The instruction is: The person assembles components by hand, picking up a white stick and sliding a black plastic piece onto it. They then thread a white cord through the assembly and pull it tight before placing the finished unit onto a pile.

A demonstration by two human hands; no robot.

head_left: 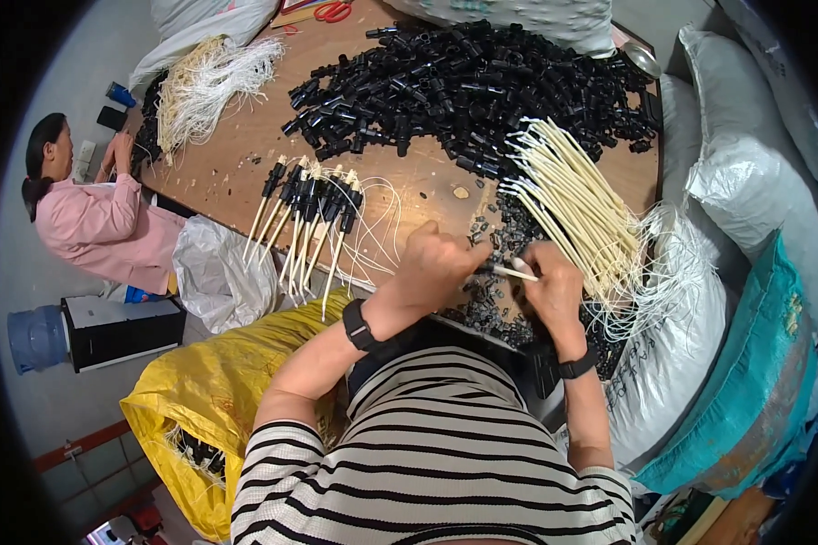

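Above the table's near edge, my left hand (436, 268) is closed, with thumb and fingers pressed together near one end of a thin cream-coloured tube (515, 272). A small dark bit shows at that end, though the fingers hide most of it. My right hand (554, 283) pinches the tube's other end, its fingers curled. Beneath and between the hands lies a spread of small dark clips or fittings (495, 313). Close by on the right rests a bundle of cream tubes (577, 195) with white threads or wires trailing off. To the left, several black connectors with cream tubes attached (314, 204) lie in a row.
A heap of black plastic fittings (463, 86) covers the table's far side. White strands (223, 77) lie far left, near a co-worker in pink (100, 213). A yellow sack (218, 391) stands left of me; white (745, 136) and teal sacks (745, 391) crowd the right.
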